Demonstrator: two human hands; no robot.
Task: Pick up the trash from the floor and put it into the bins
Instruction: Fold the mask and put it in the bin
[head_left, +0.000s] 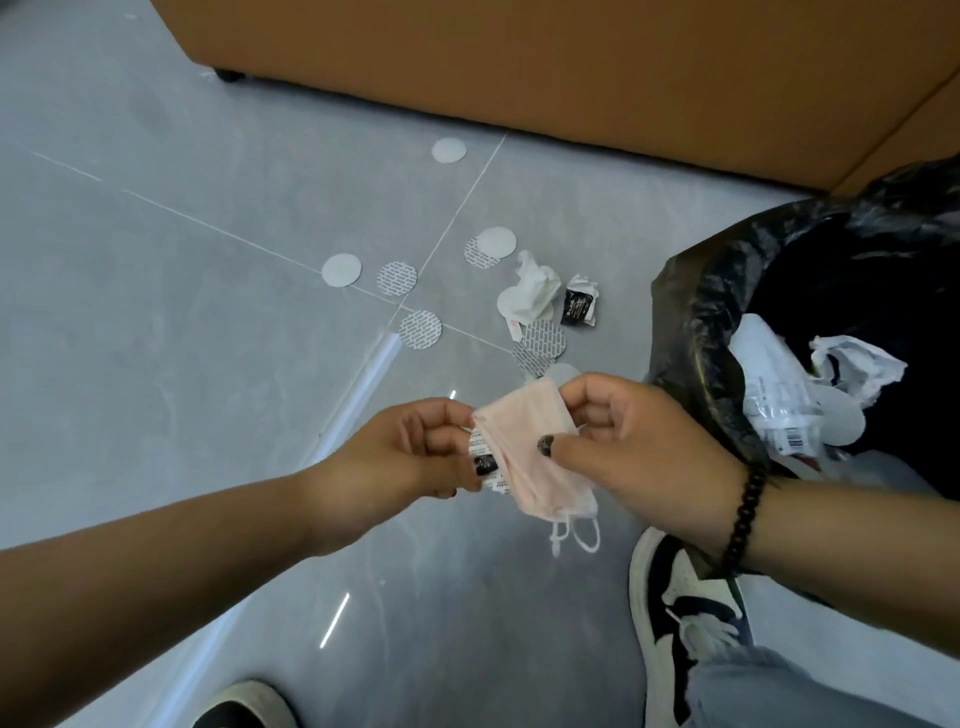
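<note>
The left hand (415, 447) and right hand (623, 441) both pinch a pink mask (524, 457), fingers curled, left of the black-lined bin (691, 312).

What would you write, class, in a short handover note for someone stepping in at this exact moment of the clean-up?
Left hand: pinches the pink face mask and also holds a printed round seal.
Right hand: pinches the mask's other side; the mask is off the floor, beside the bin.
Bin with black liner: at right, already holds white wrappers and discs.
Done: some trash binned.
Left: drop the mask in, then collect the round discs, the crumpled tissue and the small black packet lying on the grey floor.
</note>
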